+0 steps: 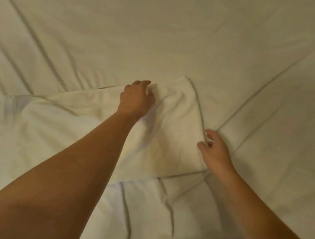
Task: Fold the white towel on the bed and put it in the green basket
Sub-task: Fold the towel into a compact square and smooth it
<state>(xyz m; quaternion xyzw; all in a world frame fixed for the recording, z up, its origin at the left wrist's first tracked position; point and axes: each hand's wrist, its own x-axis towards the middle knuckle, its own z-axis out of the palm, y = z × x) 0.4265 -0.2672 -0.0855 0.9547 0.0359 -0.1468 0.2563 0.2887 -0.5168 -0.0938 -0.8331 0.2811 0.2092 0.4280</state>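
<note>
With the white towel (170,134) part-folded mid-bed (167,28), the left grip (137,100) curled on its far edge and the right grip (216,151) loosely open at its right edge, it seems best to square the edges before creasing.

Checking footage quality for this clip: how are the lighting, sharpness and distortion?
Head view: dim, warm yellowish light, no glare, so the white towel barely stands out from the bed sheet. Head view: soft throughout, blurrier near the bottom edge. Head view: wide-angle lens slightly bows the sheet's creases.
</note>
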